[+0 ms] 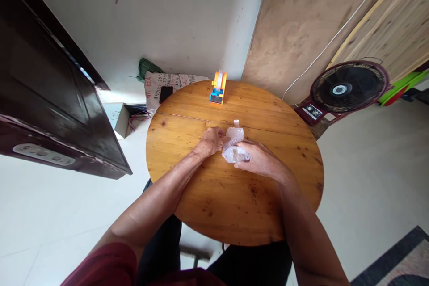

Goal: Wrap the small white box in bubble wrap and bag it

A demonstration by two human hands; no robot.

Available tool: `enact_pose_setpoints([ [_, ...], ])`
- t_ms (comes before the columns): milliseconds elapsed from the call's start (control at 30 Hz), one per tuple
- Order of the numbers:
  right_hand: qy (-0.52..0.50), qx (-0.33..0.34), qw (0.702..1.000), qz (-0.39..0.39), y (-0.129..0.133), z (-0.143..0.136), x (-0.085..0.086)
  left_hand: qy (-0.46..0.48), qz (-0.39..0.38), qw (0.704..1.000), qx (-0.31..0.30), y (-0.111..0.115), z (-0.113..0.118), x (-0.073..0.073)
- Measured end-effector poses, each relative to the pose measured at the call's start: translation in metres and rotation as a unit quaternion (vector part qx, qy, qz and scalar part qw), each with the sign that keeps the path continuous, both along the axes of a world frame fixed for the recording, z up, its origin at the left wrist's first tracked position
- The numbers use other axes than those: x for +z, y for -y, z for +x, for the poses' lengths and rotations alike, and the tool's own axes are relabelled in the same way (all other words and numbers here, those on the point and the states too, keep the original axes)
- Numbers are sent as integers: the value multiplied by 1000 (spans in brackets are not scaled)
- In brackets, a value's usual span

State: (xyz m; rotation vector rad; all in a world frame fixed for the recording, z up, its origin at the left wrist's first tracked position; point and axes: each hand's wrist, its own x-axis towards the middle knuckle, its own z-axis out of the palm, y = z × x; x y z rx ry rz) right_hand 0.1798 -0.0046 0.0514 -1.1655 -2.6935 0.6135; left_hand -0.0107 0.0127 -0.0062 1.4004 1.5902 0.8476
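Observation:
A strip of clear bubble wrap point(235, 134) lies on the round wooden table point(214, 205), its near end folded into a bundle. Whatever may be inside the bundle is too blurred to make out. My right hand point(259, 158) is closed around the right side of this bundle, thumb on the near side. At the wrap's left edge, the curled fingers of my left hand point(213, 140) pinch the plastic. Just beyond the wrap's far end is a small whitish piece of tape point(236, 122).
An orange and blue tape dispenser point(218, 88) stands near the table's far edge. Behind the table are a black phone point(166, 94) and a printed sack point(152, 86). A floor fan point(348, 87) is at right, a dark door point(56, 80) at left.

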Motion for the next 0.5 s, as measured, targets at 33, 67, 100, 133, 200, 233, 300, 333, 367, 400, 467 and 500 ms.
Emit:
enact_pose_setpoints([
  [33,-2,0,1000,-1,0,0,0,10,-6,1000,1,0,0,-1],
  [67,-4,0,1000,-1,1,0,0,18,-11,1000,1,-1,0,-1],
  [100,-6,2,1000,-2,1,0,0,25,-15,1000,2,-1,0,-1],
  [133,-9,4,1000,-2,2,0,0,32,-21,999,1,-1,0,-1],
  [200,-12,9,1000,-3,3,1,0,44,-40,998,0,-2,0,-1],
  [233,-13,12,1000,-4,3,1,1,45,-50,998,0,-2,0,0],
  [300,-10,15,1000,-5,4,1,1,36,-60,998,0,-1,-1,1],
  [333,-9,16,1000,-5,4,1,2,32,-55,998,-1,-1,-1,2],
  [367,-6,16,1000,-7,4,0,3,29,-41,999,-4,0,-1,4],
  [400,-4,16,1000,-9,5,0,4,28,-23,999,-9,0,-2,5],
  [467,2,16,1000,-14,6,-1,6,25,9,999,-19,2,-2,8],
  [500,4,17,1000,-16,7,-2,7,24,16,999,-20,3,-2,10],
])
